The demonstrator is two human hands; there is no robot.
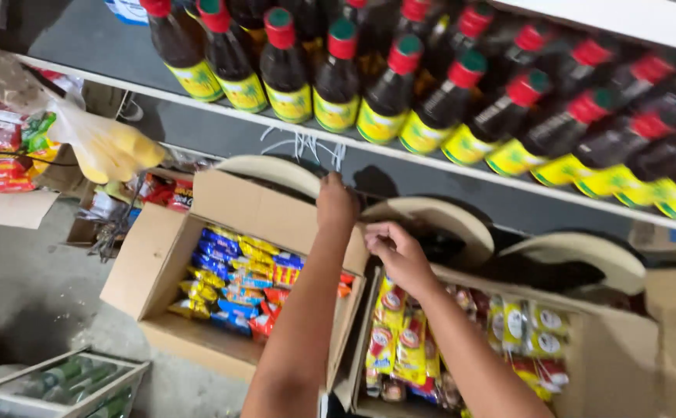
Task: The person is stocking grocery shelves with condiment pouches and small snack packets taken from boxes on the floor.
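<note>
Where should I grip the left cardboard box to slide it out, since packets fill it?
Probably grip the left cardboard box by its upright near-left flap, coming from the floor side at lower left. That flap stands free, while the far side sits under the shelf of sauce bottles, and the left hand and right hand crowd its right corner.

- A row of dark sauce bottles (400, 85) with red and green caps and yellow labels stood on a white shelf (199, 104) across the top of the frame.
- A yellow plastic bag (109, 147) hung at the upper left, beside some red and green packets (1, 143).
- A crate of green glass bottles (67, 383) stood in the lower left corner.
- The grey concrete floor (20, 286) was seen at the left.
- A flat piece of cardboard (9, 209) lay at the left edge.
</note>
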